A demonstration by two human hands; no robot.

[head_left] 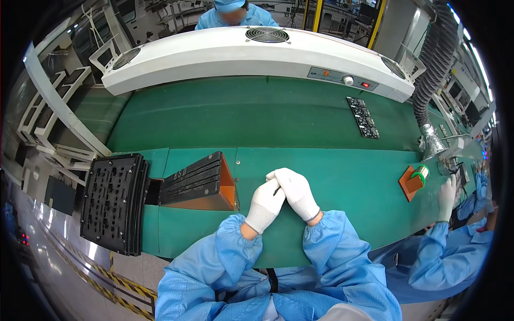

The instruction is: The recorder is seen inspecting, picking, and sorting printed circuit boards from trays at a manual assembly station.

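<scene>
- Nearest us, our left hand and right hand meet above the desk, both in white knit gloves with no readable mark. Our right fingers fold over the left hand, close together rather than spread; we cannot tell whether anything is pinched between our palms.
- Just left of our fingers, apart from them, the wedge-shaped stand rests on the desk. A few pale letters mark its dark, ridged sloping top; its sides are orange, and its tall open end faces our left hand.
- Further left we see a stack of black trays, tilted, with many small cutouts.
- Well to our right, a green-rimmed spool sits against an orange holder; beyond it is a co-worker's gloved hand.
- Past the desk's far edge, a dark strip of circuit boards lies on the green belt.
- Farther still, a white hood carries a control panel with print too small for us to read; behind it sits another person in blue.
</scene>
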